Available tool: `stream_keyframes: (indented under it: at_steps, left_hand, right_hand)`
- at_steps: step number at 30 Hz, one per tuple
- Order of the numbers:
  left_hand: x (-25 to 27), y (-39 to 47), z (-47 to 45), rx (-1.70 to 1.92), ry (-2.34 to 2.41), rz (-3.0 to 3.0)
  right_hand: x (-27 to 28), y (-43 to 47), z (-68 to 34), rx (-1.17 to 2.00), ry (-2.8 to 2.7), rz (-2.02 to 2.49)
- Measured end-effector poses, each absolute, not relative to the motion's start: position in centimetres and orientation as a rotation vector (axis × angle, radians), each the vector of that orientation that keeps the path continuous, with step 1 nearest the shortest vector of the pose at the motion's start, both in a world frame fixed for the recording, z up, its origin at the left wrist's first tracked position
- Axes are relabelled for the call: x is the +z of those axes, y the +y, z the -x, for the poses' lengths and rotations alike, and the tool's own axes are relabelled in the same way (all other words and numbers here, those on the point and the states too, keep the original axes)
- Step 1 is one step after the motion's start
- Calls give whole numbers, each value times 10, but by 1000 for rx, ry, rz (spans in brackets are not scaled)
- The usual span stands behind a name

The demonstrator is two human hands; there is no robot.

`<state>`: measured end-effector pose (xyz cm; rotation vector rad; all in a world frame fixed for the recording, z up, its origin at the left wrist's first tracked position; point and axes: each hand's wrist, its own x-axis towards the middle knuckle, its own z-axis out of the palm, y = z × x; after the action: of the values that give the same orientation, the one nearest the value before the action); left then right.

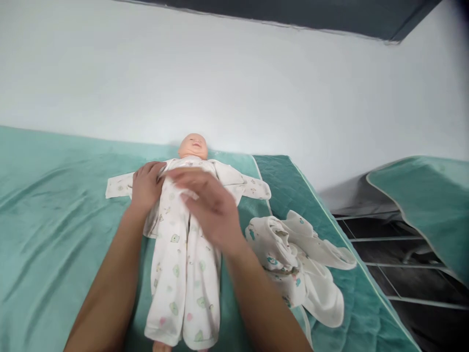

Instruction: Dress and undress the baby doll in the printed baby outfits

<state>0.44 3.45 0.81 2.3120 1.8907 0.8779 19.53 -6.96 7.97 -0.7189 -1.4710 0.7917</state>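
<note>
A baby doll (193, 145) lies on its back, wearing a white long-sleeved top (229, 178) and white patterned pants (172, 274). Its sleeves stretch out to both sides. My left hand (148, 185) rests on the top near the doll's shoulder, fingers lying over the cloth. Above the doll's belly is my right hand (210, 205), smeared by motion. Its fingers are stretched out, with the thumb apart, and nothing shows between them. Part of the top and the waist of the pants are hidden behind this hand.
A crumpled white patterned baby garment (296, 259) lies right of the doll. Beneath is a green bed cover (66, 230), with a darker quilted mat (366, 303) on the right. A white wall (234, 88) rises behind. Metal slats (399, 266) and another green cover (436, 205) are farther right.
</note>
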Motion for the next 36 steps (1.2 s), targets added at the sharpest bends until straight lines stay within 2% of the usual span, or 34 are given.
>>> stream_keyframes:
  at_steps: [4,9,18,25,28,31,34,36]
  left_hand:
    - [10,36,-3,862,1966,-2306]
    - [9,37,4,936,2071,-2179]
    - [8,36,12,1053,2053,-2083]
    - [8,37,11,1146,2031,-2032]
    - [7,37,10,1192,2057,-1995]
    - [6,38,10,1172,2064,-1998]
    - [5,41,10,1092,2111,-1975]
    - [5,43,11,1038,2150,-1931]
  right_hand:
    - [40,-29,-224,517,-1404,1135]
    - [2,10,-252,513,-1442,1380]
    - [1,30,-274,15,-1787,1819]
    - [5,47,-314,106,-1783,2074]
    - [20,44,-308,109,-1772,1974]
    - [47,37,-267,97,-1815,1683]
    - [72,33,-203,218,-2138,1409]
    - [81,35,-162,252,-2413,1392]
